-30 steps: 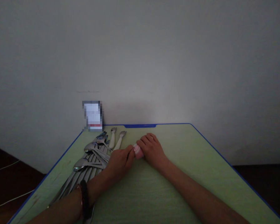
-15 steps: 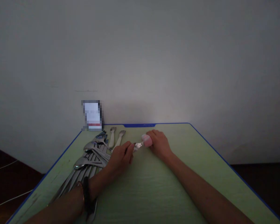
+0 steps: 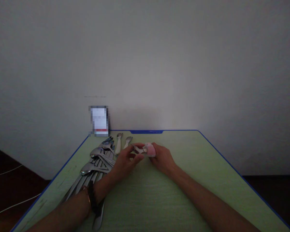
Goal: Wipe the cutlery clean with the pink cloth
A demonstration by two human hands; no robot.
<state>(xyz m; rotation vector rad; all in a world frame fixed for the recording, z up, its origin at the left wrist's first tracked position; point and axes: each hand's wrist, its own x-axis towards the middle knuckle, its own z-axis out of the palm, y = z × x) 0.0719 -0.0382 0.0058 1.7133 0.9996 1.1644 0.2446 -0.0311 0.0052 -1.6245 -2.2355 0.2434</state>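
My left hand curls around the metal head of a small fork, with the fingers behind it and the thumb lower and slightly apart. My right hand grips a soft-looking pink and white piece closed around the fork's handle end; whether it is cloth or sponge I cannot tell. Just beyond my left hand lie two small pale-handled forks, one upright to the view and one partly hidden. A heap of metal spoons and forks spreads beside and under my left forearm.
The pale green table has a blue edge and a blue strip at the back. A blurred-out phone-like screen stands at the back left against the grey wall. White cords lie off the table's left side.
Both hands have come closer together. My left thumb has parted from the fingers, showing more of the fork's head. My right hand and the pink piece have moved slightly nearer. The view has shifted a little.
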